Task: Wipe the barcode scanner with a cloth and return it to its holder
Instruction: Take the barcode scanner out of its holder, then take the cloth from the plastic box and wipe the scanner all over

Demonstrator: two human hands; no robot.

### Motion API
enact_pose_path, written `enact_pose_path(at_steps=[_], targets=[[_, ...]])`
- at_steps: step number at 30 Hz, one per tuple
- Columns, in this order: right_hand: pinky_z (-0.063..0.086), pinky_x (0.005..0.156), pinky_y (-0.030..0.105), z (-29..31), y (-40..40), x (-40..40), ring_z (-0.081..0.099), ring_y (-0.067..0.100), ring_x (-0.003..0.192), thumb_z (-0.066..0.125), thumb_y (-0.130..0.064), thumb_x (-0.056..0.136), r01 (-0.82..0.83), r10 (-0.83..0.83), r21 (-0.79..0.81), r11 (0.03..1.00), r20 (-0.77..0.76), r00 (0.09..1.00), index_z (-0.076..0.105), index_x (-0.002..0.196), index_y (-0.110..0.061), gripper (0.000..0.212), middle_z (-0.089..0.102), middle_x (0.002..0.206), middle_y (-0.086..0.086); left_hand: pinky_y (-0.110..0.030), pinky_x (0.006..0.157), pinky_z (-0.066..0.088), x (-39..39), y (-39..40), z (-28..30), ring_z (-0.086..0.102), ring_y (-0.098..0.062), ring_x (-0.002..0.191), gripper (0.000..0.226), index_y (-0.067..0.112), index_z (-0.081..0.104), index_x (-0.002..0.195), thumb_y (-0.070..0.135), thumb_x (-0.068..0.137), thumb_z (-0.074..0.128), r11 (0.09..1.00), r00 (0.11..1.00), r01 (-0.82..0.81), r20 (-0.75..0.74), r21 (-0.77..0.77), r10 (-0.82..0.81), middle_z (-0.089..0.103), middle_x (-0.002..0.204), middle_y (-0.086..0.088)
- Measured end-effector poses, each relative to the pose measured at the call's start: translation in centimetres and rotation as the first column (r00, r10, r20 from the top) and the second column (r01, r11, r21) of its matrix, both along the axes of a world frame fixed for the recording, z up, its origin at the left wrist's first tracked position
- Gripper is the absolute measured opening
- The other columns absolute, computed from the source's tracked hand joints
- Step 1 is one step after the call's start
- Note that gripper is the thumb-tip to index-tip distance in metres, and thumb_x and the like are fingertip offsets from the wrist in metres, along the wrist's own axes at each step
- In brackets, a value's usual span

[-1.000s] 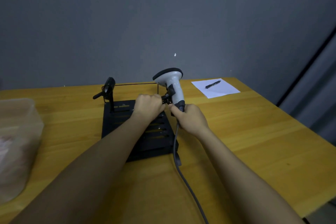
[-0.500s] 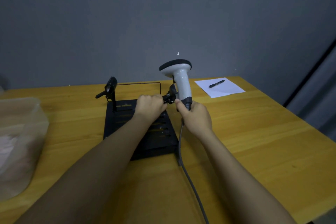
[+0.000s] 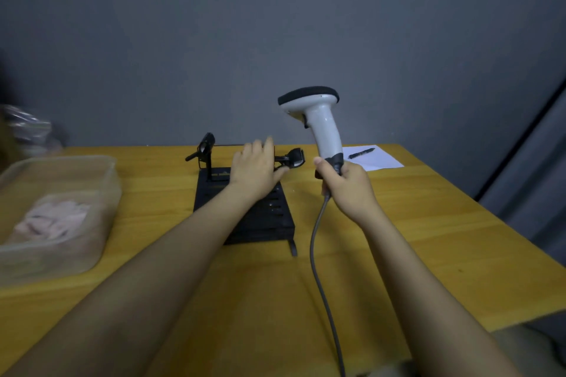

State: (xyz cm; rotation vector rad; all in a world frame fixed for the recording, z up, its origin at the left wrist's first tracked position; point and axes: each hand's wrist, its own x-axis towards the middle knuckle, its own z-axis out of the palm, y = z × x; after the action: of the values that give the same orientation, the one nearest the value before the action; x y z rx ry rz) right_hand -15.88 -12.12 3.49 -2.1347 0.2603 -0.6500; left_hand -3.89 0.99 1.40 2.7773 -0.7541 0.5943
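Observation:
My right hand (image 3: 349, 190) grips the handle of the white barcode scanner (image 3: 324, 128) and holds it upright above the table, its black-rimmed head at the top. It is clear of the black holder (image 3: 269, 217). Its grey cable (image 3: 318, 254) hangs down towards me. My left hand (image 3: 255, 171) rests on the holder's right clip arm (image 3: 295, 157), thumb under it and fingers over it. A pale pink cloth (image 3: 52, 220) lies inside a clear plastic tub (image 3: 104, 193) at the left.
The holder's second clip (image 3: 205, 147) stands on a post at its back left. A white sheet of paper (image 3: 379, 159) with a black pen (image 3: 361, 153) lies at the back right of the wooden table (image 3: 428, 223). A grey wall is behind.
My right hand has lifted the scanner up and to the right, out of the clip. My left hand has stayed on the clip arm. The view has shifted, showing more of the tub.

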Motion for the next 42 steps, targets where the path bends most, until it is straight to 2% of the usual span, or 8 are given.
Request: enact_pose_path(at_steps=[3,6,12,23,26,30,34,42], targets=[[0.04,0.049,0.019,0.3,1.9,-2.1,0.052,0.01,0.047,0.052,-0.04,0.092,-0.096,0.095,0.021,0.995,0.019,0.995,0.056,0.063,-0.001,0.048,0.058,0.054,0.01,-0.041,0.098,0.041,-3.8,3.1,1.4,0.045,-0.027,0.124,0.057,0.011,0.034,0.14,0.043,0.095,0.043,0.936,0.983,0.119,-0.091,-0.332,-0.157,0.05,0.134,-0.01],[0.043,0.055,0.025,-0.5,4.4,-4.0,0.054,0.013,0.05,0.052,-0.035,0.093,-0.2,0.198,0.112,0.973,0.027,0.98,0.056,0.061,-0.011,0.039,0.058,0.053,0.009,-0.031,0.096,0.041,-8.1,6.4,1.8,0.051,-0.015,0.114,0.047,0.018,0.041,0.139,0.037,0.096,0.044,0.786,0.909,0.093,-0.271,-0.611,-0.318,0.052,0.129,-0.002],[0.04,0.05,0.017,-3.4,10.4,-7.4,0.051,0.009,0.046,0.053,-0.03,0.093,-0.348,0.348,0.169,0.922,0.031,0.937,0.053,0.062,-0.011,0.037,0.055,0.049,0.002,-0.025,0.092,0.045,-14.9,12.9,1.3,0.053,-0.001,0.096,0.046,0.018,0.04,0.142,0.023,0.096,0.048,0.553,0.806,-0.062,-0.368,-0.831,-0.464,0.055,0.122,0.002],[0.042,0.051,0.013,-6.7,16.5,-9.8,0.053,0.003,0.047,0.049,-0.029,0.09,-0.488,0.488,0.252,0.836,0.066,0.87,0.055,0.062,-0.012,0.033,0.054,0.05,-0.006,-0.044,0.103,0.044,-19.1,17.6,-2.1,0.051,-0.01,0.094,0.053,0.029,0.035,0.144,0.02,0.094,0.05,0.405,0.818,-0.115,-0.318,-0.907,-0.479,0.05,0.103,0.001],[0.039,0.053,0.022,-6.5,16.6,-9.6,0.05,0.01,0.051,0.052,-0.031,0.092,-0.503,0.509,0.207,0.839,0.027,0.86,0.053,0.06,-0.019,0.034,0.051,0.053,-0.001,-0.046,0.103,0.043,-19.0,18.0,-2.0,0.051,-0.012,0.096,0.051,0.032,0.04,0.14,0.018,0.093,0.052,0.376,0.83,-0.125,-0.305,-0.918,-0.468,0.05,0.103,0.0],[0.034,0.053,0.027,-5.9,16.0,-9.5,0.044,0.014,0.054,0.053,-0.026,0.094,-0.517,0.521,0.081,0.852,-0.03,0.853,0.049,0.061,-0.02,0.034,0.046,0.059,0.005,-0.041,0.103,0.043,-19.0,18.1,-1.6,0.052,-0.014,0.102,0.049,0.028,0.04,0.14,0.017,0.094,0.051,0.405,0.845,-0.123,-0.31,-0.906,-0.436,0.049,0.108,-0.002],[0.028,0.047,0.017,-5.8,16.1,-9.4,0.037,0.003,0.047,0.055,-0.021,0.093,-0.533,0.535,0.049,0.845,-0.062,0.843,0.042,0.057,-0.022,0.038,0.039,0.051,-0.012,-0.035,0.094,0.045,-18.9,18.1,-2.0,0.05,-0.013,0.095,0.053,0.028,0.037,0.142,0.015,0.093,0.052,0.421,0.841,-0.142,-0.333,-0.896,-0.426,0.049,0.104,-0.005],[0.025,0.046,0.021,-6.8,16.0,-9.6,0.035,0.008,0.049,0.057,-0.023,0.092,-0.522,0.522,0.032,0.852,-0.111,0.845,0.042,0.061,-0.012,0.036,0.035,0.054,-0.003,-0.035,0.088,0.047,-18.5,18.4,-3.4,0.05,-0.012,0.091,0.052,0.034,0.036,0.142,0.019,0.094,0.05,0.455,0.811,-0.171,-0.387,-0.874,-0.439,0.049,0.105,-0.006]])
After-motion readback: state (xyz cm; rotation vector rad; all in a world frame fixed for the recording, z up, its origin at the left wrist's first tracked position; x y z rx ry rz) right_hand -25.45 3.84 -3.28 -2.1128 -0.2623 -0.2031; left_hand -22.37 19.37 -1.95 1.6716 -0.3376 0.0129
